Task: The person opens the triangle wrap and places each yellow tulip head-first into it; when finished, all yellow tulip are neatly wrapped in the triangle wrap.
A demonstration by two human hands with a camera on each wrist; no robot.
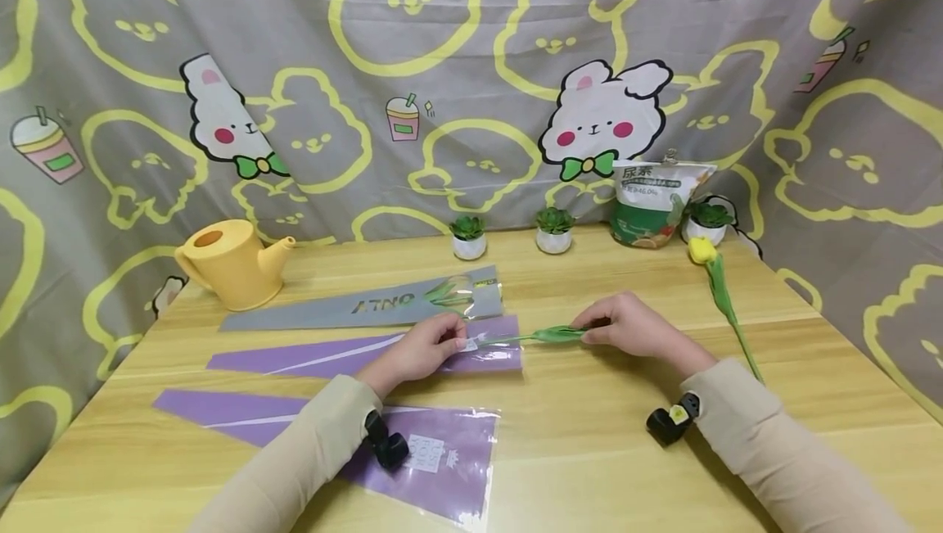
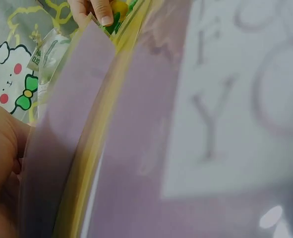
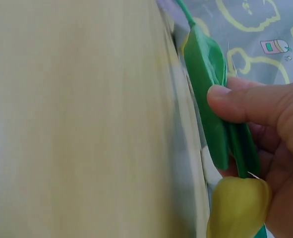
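Right fingers [image 3: 245, 104] pinch tulip [image 1: 556, 334] leaves; left hand [image 1: 423, 349] fingers grip purple sleeve [image 1: 368, 353] mouth on counter [image 1: 589, 451], stem tip at opening. Around: three sleeves, second tulip [image 1: 718, 287], watering can [image 1: 228, 263], three potted succulents, one bag [image 1: 656, 201].

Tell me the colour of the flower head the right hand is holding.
Yellow; the flower head shows best in the right wrist view, beside the right hand.

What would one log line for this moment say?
left hand: holds purple sleeve mouth | right hand: grips tulip, stem end at sleeve mouth | second tulip: lies on table
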